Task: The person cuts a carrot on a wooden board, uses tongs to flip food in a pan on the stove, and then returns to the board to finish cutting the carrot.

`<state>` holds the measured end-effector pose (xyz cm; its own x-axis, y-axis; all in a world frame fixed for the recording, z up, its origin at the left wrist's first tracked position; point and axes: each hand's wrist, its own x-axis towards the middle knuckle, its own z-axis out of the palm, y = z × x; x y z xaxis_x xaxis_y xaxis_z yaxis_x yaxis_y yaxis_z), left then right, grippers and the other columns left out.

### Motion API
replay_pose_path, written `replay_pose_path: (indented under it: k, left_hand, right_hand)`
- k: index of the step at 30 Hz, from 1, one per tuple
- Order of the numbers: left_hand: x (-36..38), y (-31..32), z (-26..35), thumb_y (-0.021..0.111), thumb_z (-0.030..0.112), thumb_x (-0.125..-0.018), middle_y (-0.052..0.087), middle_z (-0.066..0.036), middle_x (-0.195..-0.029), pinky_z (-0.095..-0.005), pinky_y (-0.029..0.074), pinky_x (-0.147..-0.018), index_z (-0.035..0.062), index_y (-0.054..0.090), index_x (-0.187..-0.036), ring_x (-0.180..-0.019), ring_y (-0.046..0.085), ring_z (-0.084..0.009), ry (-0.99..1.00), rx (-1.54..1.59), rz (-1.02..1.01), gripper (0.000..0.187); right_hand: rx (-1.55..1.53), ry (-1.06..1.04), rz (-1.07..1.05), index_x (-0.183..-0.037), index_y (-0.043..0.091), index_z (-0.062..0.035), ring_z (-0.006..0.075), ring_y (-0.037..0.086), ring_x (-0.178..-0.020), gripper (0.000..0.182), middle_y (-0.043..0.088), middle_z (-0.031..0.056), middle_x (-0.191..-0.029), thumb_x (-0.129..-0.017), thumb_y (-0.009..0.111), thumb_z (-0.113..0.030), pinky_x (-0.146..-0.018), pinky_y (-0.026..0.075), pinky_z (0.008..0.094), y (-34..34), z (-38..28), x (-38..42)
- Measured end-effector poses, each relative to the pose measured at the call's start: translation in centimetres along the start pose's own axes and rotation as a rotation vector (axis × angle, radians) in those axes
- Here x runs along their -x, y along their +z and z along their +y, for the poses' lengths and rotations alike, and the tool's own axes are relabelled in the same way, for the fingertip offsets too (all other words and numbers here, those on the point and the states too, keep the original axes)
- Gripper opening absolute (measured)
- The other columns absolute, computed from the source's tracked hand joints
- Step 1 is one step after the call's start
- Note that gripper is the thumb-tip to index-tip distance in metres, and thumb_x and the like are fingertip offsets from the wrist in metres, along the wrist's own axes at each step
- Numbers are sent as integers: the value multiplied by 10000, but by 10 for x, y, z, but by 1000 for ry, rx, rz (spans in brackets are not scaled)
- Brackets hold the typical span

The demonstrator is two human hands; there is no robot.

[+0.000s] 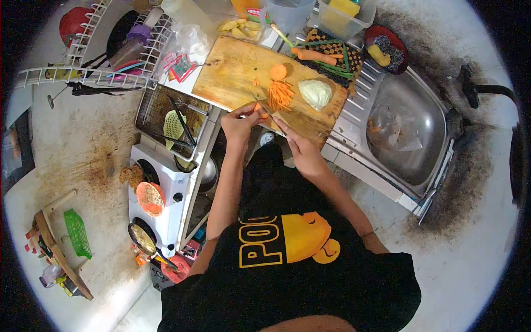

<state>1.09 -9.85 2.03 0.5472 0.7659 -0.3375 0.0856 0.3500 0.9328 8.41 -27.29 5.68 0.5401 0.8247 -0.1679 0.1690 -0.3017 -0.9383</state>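
Observation:
Near the front edge of a wooden cutting board (221,72), my left hand (239,126) pinches a small orange carrot piece (260,110). A knife (265,108) is in my right hand (301,146), its blade against that carrot piece. Just beyond the hands lies a pile of carrot strips (281,95), with a round carrot chunk (278,71) behind it. A pale cabbage piece (315,94) rests on the board to the right.
Right of the board is a steel sink (409,127). A basket (326,52) with a carrot and green stalks stands behind the board. At the left are a white dish rack (119,72), a tray with utensils (171,119) and a stove (166,207) with a pan.

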Motion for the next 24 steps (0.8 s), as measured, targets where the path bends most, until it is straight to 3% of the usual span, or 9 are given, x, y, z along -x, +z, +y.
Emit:
replay_pose_path:
  k: [3,5,7,9,11,17,20,24]
  left_hand:
    - [4,2,2,716,-69,-766,650,-182,-850,-292,592,-627,-183,625,-981,-701,666,-210,-16,-12,44,260]
    - [7,4,6,676,-66,-809,665,-214,-944,-315,592,-690,-167,620,-1034,-765,692,-247,-1,-108,38,253]
    - [6,2,3,679,-63,-808,667,-214,-941,-314,592,-688,-165,623,-1031,-763,690,-242,-4,-119,40,252]
    - [4,2,1,683,-60,-807,668,-215,-939,-313,591,-686,-163,627,-1028,-761,689,-237,-6,-129,36,250]
    - [4,2,1,710,-65,-777,654,-138,-839,-270,582,-666,-161,637,-1013,-695,646,-164,-13,-125,69,265]
    - [10,11,12,705,-62,-786,665,-122,-860,-263,574,-685,-126,658,-1019,-723,648,-156,-3,-183,100,246]
    - [11,11,9,699,-63,-791,672,-127,-879,-267,570,-694,-119,663,-1021,-741,644,-153,14,-188,107,239]
    - [7,5,-4,699,-62,-792,676,-136,-896,-272,561,-696,-124,660,-1021,-759,643,-149,46,-146,105,241]
  right_hand:
    - [46,-35,38,-1388,477,-172,318,483,-1265,470,521,190,-1333,-956,412,0,-1051,348,342,-4,-11,3]
    - [41,-11,34,-1386,480,-173,327,488,-1257,476,528,193,-1322,-949,417,6,-1047,354,350,-3,-12,3]
    - [51,-63,74,-1397,459,-230,402,535,-1157,512,548,232,-1264,-935,440,-11,-976,429,430,-1,-9,3]
    - [57,-80,83,-1402,452,-233,398,536,-1158,519,552,229,-1259,-934,440,-9,-974,430,433,0,-9,2]
    - [66,-96,98,-1407,445,-235,395,538,-1158,526,557,226,-1254,-933,439,-7,-971,432,436,2,-10,1]
    - [40,-10,89,-1418,424,-274,383,566,-1121,565,578,212,-1228,-921,451,-5,-932,460,443,12,-6,-10]
    - [145,-114,157,-1424,406,-300,393,582,-1075,588,582,225,-1200,-916,460,-8,-892,480,448,16,-2,-18]
    - [79,-36,122,-1425,397,-311,399,631,-926,584,632,237,-1033,-921,462,-24,-799,514,451,27,-5,-33]
